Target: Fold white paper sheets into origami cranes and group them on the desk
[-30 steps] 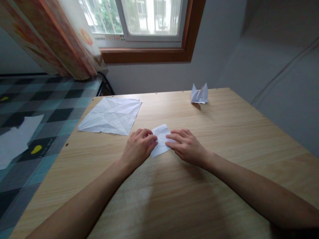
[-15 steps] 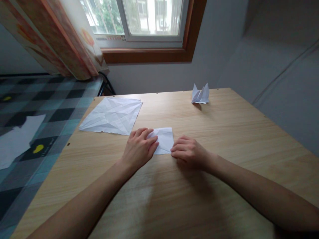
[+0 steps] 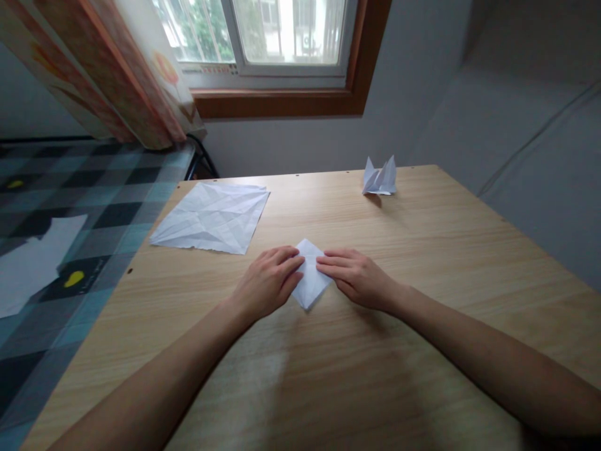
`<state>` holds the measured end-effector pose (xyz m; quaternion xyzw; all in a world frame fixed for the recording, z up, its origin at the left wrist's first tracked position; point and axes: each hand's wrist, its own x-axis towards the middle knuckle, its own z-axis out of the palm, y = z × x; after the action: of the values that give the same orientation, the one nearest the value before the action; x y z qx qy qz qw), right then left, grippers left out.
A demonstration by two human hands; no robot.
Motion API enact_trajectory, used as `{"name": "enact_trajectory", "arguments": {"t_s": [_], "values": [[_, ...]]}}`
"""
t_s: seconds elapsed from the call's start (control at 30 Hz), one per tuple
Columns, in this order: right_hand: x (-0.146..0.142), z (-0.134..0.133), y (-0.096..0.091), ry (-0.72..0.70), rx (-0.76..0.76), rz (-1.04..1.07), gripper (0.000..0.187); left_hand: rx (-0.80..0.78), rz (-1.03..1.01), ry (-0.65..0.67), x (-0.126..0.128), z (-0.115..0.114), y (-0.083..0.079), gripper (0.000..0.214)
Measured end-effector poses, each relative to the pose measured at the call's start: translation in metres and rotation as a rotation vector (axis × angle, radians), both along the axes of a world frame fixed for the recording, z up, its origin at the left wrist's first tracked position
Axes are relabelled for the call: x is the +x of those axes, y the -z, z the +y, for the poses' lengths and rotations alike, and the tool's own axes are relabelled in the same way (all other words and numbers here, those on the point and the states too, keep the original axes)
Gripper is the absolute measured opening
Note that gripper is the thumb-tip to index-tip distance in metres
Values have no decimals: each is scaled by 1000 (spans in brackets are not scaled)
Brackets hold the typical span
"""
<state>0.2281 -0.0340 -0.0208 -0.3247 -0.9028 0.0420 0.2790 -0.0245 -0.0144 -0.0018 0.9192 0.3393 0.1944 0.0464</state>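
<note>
A small folded square of white paper (image 3: 310, 279) lies on the wooden table, turned so that one corner points toward me and one away. On its left side rests my left hand (image 3: 272, 275), open, with fingertips and thumb on the paper. My right hand (image 3: 359, 275) is open too, its stretched fingers lying flat on the paper's right side. The fingertips of both hands nearly meet over the middle. A larger creased sheet of white paper (image 3: 211, 216) is spread out beyond my left hand. Farther off at the back right stands a folded paper figure (image 3: 379, 177) with upright points.
The wooden table (image 3: 451, 250) reaches back to the wall below a window (image 3: 291, 37). Left of it is a checked cloth surface (image 3: 117, 194) with torn white paper (image 3: 37, 263) on it. A patterned curtain (image 3: 136, 75) hangs at the back left.
The small paper has turned from lying square to lying cornerwise toward me. My right hand has moved from its near right corner up onto its right side, with the fingers straighter.
</note>
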Motion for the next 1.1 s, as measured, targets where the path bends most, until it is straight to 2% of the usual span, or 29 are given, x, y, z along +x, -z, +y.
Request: {"name": "enact_trajectory", "arguments": {"t_s": [0.07, 0.17, 0.23, 0.33, 0.4, 0.53, 0.67, 0.77, 0.9, 1.0, 1.1], "values": [[2, 1, 1, -36, 9, -11, 36, 21, 35, -16, 0, 0, 0, 31], [2, -2, -1, -46, -31, 90, 30, 14, 65, -45, 0, -1, -2, 34], [2, -3, -3, 39, -103, 179, 31, -8, 71, -37, -1, -2, -4, 38], [3, 0, -5, 140, -206, 286, 43, -46, 102, -1, -2, -2, -5, 45], [5, 3, -6, 88, -274, 320, 45, -61, 128, 13, -3, -1, -5, 49], [10, 10, -6, -53, -398, 332, 33, -64, 146, 29, -4, 0, -3, 51], [14, 12, -8, -139, -412, 324, 25, -68, 179, 34, -3, 0, -3, 50], [14, 11, -11, -142, -401, 306, 21, -67, 202, 33, -3, 0, -4, 50], [7, 8, -14, -83, -393, 279, 15, -74, 190, 40, -3, -1, -3, 51], [-2, 7, -13, 50, -352, 262, 13, -77, 210, 45, -4, -1, -3, 58], [-11, 7, -9, 191, -269, 187, 10, -72, 232, 29, -4, -1, -2, 53]]}}
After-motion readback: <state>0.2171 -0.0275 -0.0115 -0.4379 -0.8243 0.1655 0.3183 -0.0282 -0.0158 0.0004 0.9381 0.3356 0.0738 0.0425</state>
